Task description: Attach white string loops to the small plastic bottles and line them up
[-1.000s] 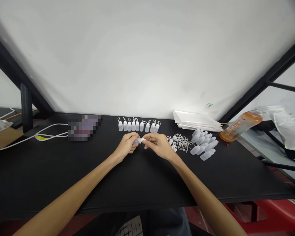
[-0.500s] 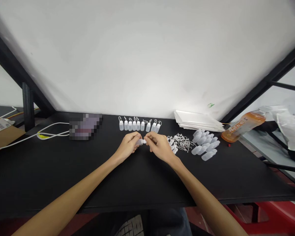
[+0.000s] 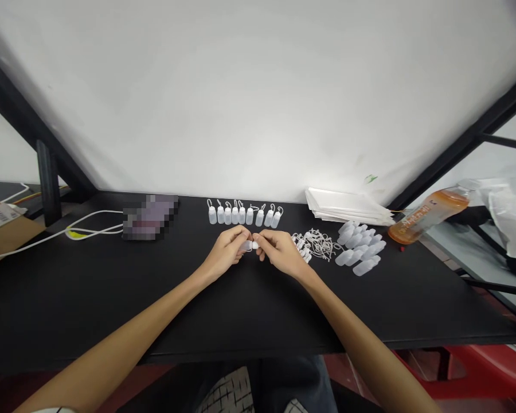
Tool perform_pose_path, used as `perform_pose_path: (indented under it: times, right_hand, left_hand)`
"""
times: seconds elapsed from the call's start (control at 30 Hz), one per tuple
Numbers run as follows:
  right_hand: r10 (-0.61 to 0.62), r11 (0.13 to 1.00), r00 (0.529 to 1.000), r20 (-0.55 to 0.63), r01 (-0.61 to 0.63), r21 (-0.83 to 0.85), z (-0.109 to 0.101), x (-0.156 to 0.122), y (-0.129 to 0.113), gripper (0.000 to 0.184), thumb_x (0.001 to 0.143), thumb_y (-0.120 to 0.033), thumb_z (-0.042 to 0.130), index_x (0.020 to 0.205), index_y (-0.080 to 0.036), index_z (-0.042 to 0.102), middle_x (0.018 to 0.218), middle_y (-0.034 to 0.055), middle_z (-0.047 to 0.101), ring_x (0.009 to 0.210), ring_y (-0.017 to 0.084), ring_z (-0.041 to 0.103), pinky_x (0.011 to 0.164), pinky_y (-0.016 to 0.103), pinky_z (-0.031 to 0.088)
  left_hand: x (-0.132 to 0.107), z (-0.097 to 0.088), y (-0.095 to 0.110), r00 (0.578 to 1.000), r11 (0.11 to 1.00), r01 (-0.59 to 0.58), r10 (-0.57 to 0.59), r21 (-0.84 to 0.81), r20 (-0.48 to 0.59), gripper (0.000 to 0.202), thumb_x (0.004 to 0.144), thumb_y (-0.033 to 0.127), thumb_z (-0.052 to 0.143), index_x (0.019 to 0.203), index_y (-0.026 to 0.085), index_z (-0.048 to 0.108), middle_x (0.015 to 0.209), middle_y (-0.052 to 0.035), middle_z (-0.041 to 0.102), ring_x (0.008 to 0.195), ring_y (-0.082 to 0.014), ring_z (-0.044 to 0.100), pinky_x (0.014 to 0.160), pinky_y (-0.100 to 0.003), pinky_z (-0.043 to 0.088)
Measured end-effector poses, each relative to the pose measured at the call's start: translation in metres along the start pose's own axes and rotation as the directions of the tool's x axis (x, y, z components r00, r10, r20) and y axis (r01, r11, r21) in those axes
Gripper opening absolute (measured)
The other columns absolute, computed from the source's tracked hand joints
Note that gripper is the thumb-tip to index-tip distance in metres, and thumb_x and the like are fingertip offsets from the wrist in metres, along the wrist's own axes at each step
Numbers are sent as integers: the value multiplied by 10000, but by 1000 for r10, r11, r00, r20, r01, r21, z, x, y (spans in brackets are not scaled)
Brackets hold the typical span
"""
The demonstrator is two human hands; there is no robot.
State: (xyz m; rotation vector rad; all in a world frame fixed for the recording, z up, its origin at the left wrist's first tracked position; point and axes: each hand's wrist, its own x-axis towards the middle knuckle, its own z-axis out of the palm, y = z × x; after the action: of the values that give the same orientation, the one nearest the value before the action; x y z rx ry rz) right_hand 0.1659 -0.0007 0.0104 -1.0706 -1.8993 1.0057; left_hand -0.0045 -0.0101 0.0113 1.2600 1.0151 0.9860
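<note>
Between my fingers, over the middle of the black table, is a small translucent plastic bottle (image 3: pixel 245 245). My left hand (image 3: pixel 227 250) is closed around its body. The fingers of my right hand (image 3: pixel 278 250) pinch the white cap (image 3: pixel 255 245) at the bottle's neck end. Behind my hands stands a row of several capped bottles (image 3: pixel 242 215) with white loop cords on top. Right of my right hand lies a pile of white caps with cords (image 3: pixel 320 245). Beyond it, several uncapped bottles (image 3: pixel 361 249) lie on their sides.
A stack of white sheets or bags (image 3: pixel 348 206) lies against the wall at the back right. An orange drink bottle (image 3: pixel 430 215) leans at the table's right end. On the left are a blurred-out flat object (image 3: pixel 150 218), a white cable (image 3: pixel 90 219) and a cardboard box (image 3: pixel 12 236).
The whole view has shifted slightly. My right fingers have changed their hold at the cap, which sits closer to the bottle. My left hand keeps its grip.
</note>
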Motion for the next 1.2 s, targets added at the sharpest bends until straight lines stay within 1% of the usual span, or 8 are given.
perform_pose_path:
  times: [0.17,0.37,0.57,0.73,0.83,0.93,1.03,1.2]
  right_hand:
    - [24,988,999,-46,-17,154,1,1,1,328,906,-478,537,864,-165,623,704,12,626,518,115,631,400,184,431]
    - [-17,958,1000,-13,20,286,-1,0,-9,304,819,-421,680,955,-150,659,822,52,668,671,161,685,504,239,545]
    - [23,935,1000,-3,-21,353,-4,-1,-14,377,786,-509,695,843,-139,654,684,16,630,572,156,671,541,282,574]
    - [-7,985,1000,-14,9,175,-7,-3,-17,427,905,-541,530,686,-174,541,491,-36,523,409,102,535,467,235,457]
    - [-52,998,996,-66,50,-25,-8,-3,-16,461,946,-534,452,635,-195,472,475,-45,452,407,87,436,456,229,377]
    - [-74,993,991,-109,63,-98,-7,-2,-13,519,953,-552,415,568,-204,409,493,-29,419,454,101,417,471,237,353]
    - [-38,998,987,-155,31,-46,-5,-1,-10,548,951,-575,399,549,-204,423,500,-18,432,466,111,442,483,239,362]
    - [-82,993,986,-146,69,-92,-5,-1,-10,453,951,-524,441,642,-201,512,533,-19,496,505,121,487,531,242,390]
  left_hand:
    - [0,-1,-2,999,999,-17,18,-30,41,246,885,415,523,801,184,510,554,78,290,439,-49,242,420,-168,194]
    - [0,-3,-1,998,997,-62,62,-51,12,181,888,376,475,911,204,525,572,76,290,456,-68,257,440,-177,221]
    - [-13,2,2,968,951,-232,247,206,-51,207,919,382,414,1008,221,509,646,50,390,541,-107,350,492,-211,291]
    - [-22,6,4,915,798,-355,403,488,7,205,957,333,377,1082,208,481,809,5,572,668,-147,502,686,-275,400]
    - [-22,6,2,891,723,-402,450,561,59,218,965,300,370,1135,208,471,944,-33,625,796,-181,580,772,-298,418]
    - [-20,7,1,884,677,-409,459,612,83,244,961,300,387,1175,214,466,1036,-55,634,879,-200,607,806,-303,421]
    - [-17,6,0,904,716,-382,420,585,76,259,957,326,402,1184,215,463,972,-42,630,826,-191,594,792,-301,420]
    - [-10,3,-1,936,870,-336,351,362,28,295,976,406,363,1133,198,501,735,13,505,656,-144,479,637,-252,404]
